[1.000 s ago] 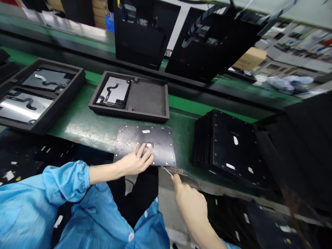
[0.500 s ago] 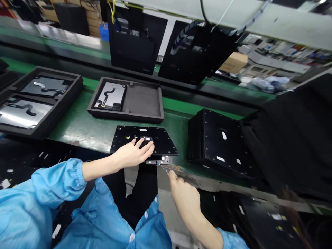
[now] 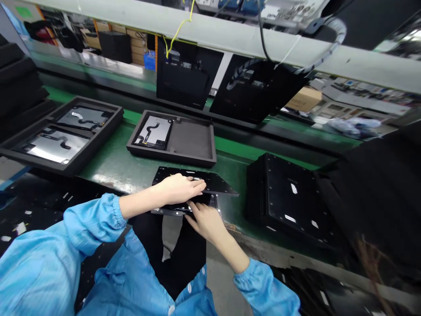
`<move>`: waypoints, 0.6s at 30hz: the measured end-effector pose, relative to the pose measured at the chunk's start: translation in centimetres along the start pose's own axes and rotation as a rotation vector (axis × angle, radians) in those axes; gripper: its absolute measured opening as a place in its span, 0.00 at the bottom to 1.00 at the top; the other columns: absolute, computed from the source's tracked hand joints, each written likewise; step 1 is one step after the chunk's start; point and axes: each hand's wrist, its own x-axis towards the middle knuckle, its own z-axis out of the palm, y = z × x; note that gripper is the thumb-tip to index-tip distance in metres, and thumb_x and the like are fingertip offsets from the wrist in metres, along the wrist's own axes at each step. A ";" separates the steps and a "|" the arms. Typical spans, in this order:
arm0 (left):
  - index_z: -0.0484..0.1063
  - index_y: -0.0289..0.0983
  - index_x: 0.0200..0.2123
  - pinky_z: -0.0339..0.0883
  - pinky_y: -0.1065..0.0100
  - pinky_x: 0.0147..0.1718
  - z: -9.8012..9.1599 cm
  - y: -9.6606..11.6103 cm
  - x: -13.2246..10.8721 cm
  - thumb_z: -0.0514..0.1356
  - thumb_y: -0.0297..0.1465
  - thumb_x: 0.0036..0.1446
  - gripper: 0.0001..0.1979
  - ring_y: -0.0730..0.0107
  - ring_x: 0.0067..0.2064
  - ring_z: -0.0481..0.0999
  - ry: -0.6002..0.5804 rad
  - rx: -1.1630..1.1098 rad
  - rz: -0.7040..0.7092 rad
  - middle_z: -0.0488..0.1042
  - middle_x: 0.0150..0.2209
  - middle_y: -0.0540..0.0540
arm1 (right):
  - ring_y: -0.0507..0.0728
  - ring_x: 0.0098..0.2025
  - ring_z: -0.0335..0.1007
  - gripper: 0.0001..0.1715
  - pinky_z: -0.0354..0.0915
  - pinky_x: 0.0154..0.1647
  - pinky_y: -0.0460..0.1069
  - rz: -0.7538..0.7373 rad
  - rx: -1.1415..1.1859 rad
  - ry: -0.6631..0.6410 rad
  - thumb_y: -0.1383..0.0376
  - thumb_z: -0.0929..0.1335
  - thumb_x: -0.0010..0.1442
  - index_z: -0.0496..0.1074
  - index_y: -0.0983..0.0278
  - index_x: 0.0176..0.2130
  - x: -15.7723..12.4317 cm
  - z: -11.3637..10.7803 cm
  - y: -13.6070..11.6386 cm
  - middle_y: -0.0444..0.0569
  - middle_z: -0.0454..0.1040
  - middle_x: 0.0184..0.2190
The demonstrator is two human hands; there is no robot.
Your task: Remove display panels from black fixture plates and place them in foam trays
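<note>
A black panel [image 3: 221,183] with rivet-like dots along its rim is tilted over a second dark flat panel [image 3: 214,201], whose near edge shows pale dots. My left hand [image 3: 180,188] lies across the upper panel, its fingers together and bent at the panel; the thumb is hidden. Lower down, my right hand [image 3: 207,220] has its thumb and forefinger at the near edge of the lower panel, one on each side. Whatever lies between the two panels is mostly covered by my hands. No tool shows in the right hand.
Behind the panels, a dark foam tray [image 3: 194,136] holds a silver-backed screen [image 3: 153,131] in its left compartment. Another foam tray [image 3: 74,151] at the left carries two screens. A stack of black panels [image 3: 289,197] stands right, and tall black panels [image 3: 187,83] lean at the back.
My right hand has moved up and left onto the lower panel; the thin metal tool it held is out of sight. My left hand's spread fingers have drawn together. The view has shifted.
</note>
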 end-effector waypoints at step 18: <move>0.72 0.38 0.60 0.73 0.60 0.29 1.9 -0.1 -0.5 0.56 0.36 0.76 0.15 0.55 0.50 0.85 0.098 -0.020 0.004 0.82 0.57 0.40 | 0.69 0.58 0.78 0.37 0.70 0.61 0.60 -0.113 0.007 -0.039 0.43 0.74 0.66 0.77 0.62 0.64 4.0 -0.9 5.4 0.61 0.80 0.59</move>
